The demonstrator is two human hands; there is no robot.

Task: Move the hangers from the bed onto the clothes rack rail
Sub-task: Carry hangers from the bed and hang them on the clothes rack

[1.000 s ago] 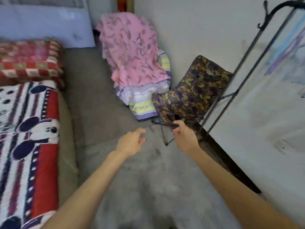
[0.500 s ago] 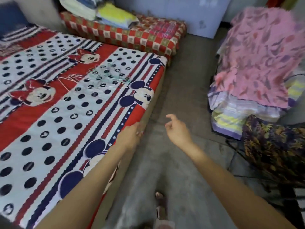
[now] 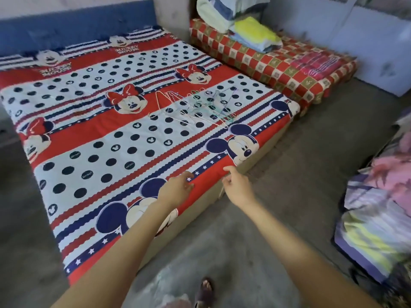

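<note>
Head view: both hands' fingers loose, empty, over bed [image 3: 133,134] edge; hangers [image 3: 195,107] well beyond.

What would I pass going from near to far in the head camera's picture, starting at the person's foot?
Sandalled foot → left hand and right hand, both empty at the bed's near edge → pile of wire hangers on the cartoon-mouse bedspread → blue headboard.

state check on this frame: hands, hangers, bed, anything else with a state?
left hand: empty, fingers relaxed, above the bed edge
right hand: empty, fingers loosely open, near the bed edge
hangers: loose pile lying flat on the bed, untouched
bed: covered with a cartoon sheet
folded laundry: stacked on the checkered mattress
</note>
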